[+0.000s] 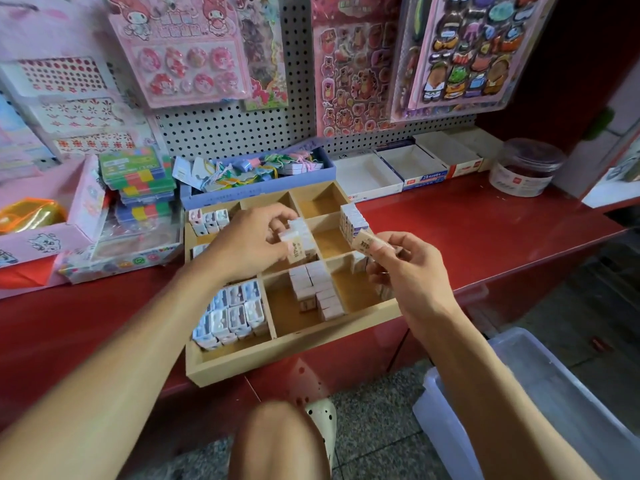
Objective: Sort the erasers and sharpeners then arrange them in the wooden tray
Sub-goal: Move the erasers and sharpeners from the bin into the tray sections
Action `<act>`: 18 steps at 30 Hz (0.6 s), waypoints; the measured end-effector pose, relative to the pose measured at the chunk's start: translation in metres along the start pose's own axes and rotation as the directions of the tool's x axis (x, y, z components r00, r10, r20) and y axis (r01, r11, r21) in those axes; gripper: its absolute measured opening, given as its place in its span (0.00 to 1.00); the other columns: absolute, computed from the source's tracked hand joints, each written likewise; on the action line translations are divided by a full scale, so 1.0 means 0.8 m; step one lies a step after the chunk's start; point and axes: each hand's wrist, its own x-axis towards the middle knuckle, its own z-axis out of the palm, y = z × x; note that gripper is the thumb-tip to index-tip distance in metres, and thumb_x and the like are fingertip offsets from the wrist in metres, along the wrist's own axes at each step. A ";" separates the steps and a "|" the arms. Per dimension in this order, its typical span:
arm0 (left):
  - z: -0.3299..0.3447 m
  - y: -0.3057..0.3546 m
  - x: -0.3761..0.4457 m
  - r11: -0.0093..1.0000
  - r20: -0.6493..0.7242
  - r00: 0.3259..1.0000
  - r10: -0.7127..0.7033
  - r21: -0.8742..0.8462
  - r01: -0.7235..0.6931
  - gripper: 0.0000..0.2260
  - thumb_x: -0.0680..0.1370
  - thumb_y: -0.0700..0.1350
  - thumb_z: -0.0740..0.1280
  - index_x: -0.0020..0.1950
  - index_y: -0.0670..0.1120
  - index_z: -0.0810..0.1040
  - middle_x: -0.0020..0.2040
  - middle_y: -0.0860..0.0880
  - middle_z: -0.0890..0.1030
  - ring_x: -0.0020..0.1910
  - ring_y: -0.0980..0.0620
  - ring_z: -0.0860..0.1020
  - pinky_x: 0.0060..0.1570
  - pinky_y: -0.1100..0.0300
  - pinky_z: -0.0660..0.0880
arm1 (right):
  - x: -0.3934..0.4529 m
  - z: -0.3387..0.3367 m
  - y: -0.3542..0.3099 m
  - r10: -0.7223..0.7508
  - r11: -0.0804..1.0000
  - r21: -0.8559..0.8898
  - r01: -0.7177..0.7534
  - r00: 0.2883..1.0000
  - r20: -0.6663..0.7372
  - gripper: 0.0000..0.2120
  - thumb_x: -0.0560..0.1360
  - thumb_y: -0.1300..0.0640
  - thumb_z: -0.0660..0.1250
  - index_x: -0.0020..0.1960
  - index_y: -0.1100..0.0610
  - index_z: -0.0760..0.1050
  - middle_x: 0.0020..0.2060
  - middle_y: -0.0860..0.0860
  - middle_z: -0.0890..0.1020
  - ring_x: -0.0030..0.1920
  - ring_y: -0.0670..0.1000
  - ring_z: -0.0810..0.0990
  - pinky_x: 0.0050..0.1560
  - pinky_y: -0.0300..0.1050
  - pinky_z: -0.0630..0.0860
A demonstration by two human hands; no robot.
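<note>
A wooden tray (294,355) with several compartments sits on the red counter. Small white sharpeners (232,315) fill its front-left compartment, and a few more sharpeners (207,220) stand at the back left. Wrapped erasers (317,289) are stacked in the front-middle compartment and another row of erasers (351,218) stands in the right-middle one. My left hand (249,242) hovers over the tray's centre and holds a few beige-sleeved erasers (296,242). My right hand (405,268), over the tray's right side, pinches one beige eraser (365,242).
A purple box (263,188) of small items lies behind the tray, with empty white boxes (391,168) to its right and a round jar (526,168) further right. Stacked colourful cases (142,181) stand to the left. A clear plastic bin (540,393) sits on the floor at lower right.
</note>
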 end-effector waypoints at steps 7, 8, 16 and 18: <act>0.031 -0.002 0.019 0.987 -0.002 0.998 0.060 0.147 -0.059 0.09 0.70 0.41 0.76 0.41 0.54 0.79 0.38 0.57 0.78 0.34 0.62 0.74 0.33 0.69 0.69 | 0.009 0.000 0.015 0.015 1.000 0.002 -0.015 1.000 -0.011 0.03 0.78 0.64 0.70 0.50 0.58 0.81 0.34 0.53 0.85 0.34 0.48 0.81 0.37 0.39 0.79; 0.033 -0.003 0.022 0.992 -0.014 0.999 0.047 0.121 -0.045 0.10 0.68 0.42 0.77 0.38 0.55 0.78 0.38 0.56 0.79 0.34 0.61 0.75 0.34 0.67 0.71 | 0.011 0.000 0.016 0.015 1.000 0.006 -0.015 1.000 -0.025 0.03 0.77 0.64 0.70 0.50 0.59 0.81 0.34 0.53 0.85 0.34 0.48 0.81 0.37 0.39 0.79; 0.033 -0.017 0.031 1.000 0.035 0.999 -0.008 -0.027 0.009 0.04 0.73 0.42 0.74 0.41 0.50 0.82 0.38 0.51 0.82 0.35 0.58 0.78 0.39 0.63 0.76 | 0.015 0.002 0.015 0.034 0.997 0.067 -0.033 0.999 -0.023 0.03 0.78 0.64 0.70 0.48 0.58 0.81 0.37 0.55 0.86 0.39 0.52 0.83 0.43 0.42 0.81; 0.034 -0.019 0.030 1.000 0.033 0.999 -0.017 -0.022 0.018 0.03 0.73 0.43 0.74 0.42 0.50 0.82 0.38 0.51 0.82 0.34 0.59 0.77 0.38 0.65 0.73 | 0.016 0.004 0.015 0.027 0.997 0.074 -0.025 0.999 -0.030 0.04 0.78 0.65 0.70 0.47 0.58 0.81 0.40 0.56 0.87 0.40 0.53 0.85 0.42 0.39 0.82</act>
